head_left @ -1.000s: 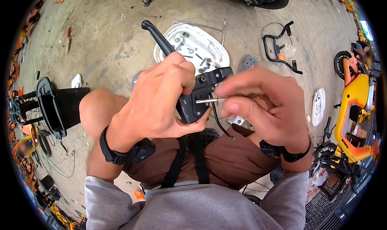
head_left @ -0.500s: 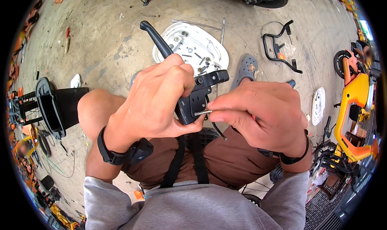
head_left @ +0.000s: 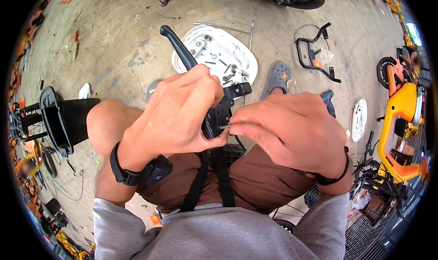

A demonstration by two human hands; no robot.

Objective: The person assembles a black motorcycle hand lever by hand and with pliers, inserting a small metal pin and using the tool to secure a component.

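Head view: left hand (head_left: 175, 116) closed around black lever (head_left: 214, 109), held above the lap. Right hand (head_left: 292, 130) pinching small pin (head_left: 225, 126) at lever body. Risk: pin slipping from fingertips if pushed askew, then lost on the cluttered floor (head_left: 114, 46).

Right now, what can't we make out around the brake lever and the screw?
Head view only:
- Brake lever: its body is covered by the left hand.
- Small metal screw: only a stub shows; right hand fingertips hide the rest.
- Parts on the white tray: too small to identify.
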